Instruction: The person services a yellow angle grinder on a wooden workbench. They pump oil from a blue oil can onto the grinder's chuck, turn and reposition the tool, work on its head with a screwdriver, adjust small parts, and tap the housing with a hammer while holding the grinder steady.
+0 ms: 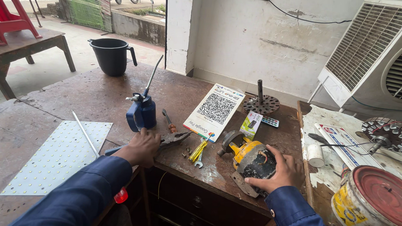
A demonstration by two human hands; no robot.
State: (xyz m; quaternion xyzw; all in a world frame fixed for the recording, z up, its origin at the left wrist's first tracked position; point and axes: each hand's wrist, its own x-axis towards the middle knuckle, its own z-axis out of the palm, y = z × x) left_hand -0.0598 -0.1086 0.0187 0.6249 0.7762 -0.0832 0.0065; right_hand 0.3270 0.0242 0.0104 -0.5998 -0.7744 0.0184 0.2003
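I look down on a rusty brown worktop (pixel 99 96) with both of my hands resting near its front edge. My left hand (pixel 142 146), in a dark blue sleeve, lies curled over the handles of a pair of pliers (pixel 173 139); the fingers are closed around them, and the jaws of the pliers point right along the front edge. My right hand (pixel 283 171) is spread wide and pressed onto a small electric motor (pixel 248 159) with a yellow and black body, which sits at the front edge towards the right end of the worktop; the fingers cup its dark casing rather than clamp it.

Between the two hands lie a small spanner and a yellow-handled tool (pixel 199 151), touching each other. Just behind my left hand stands a blue oil can (pixel 141 113) with a long thin spout. Further back, near the middle, lies a white printed card (pixel 214 111), with a round toothed metal disc (pixel 261 103) on a shaft behind it. A black plastic jug (pixel 111 55) stands at the far left corner. A white perforated panel (pixel 59 155) lies on the left side.
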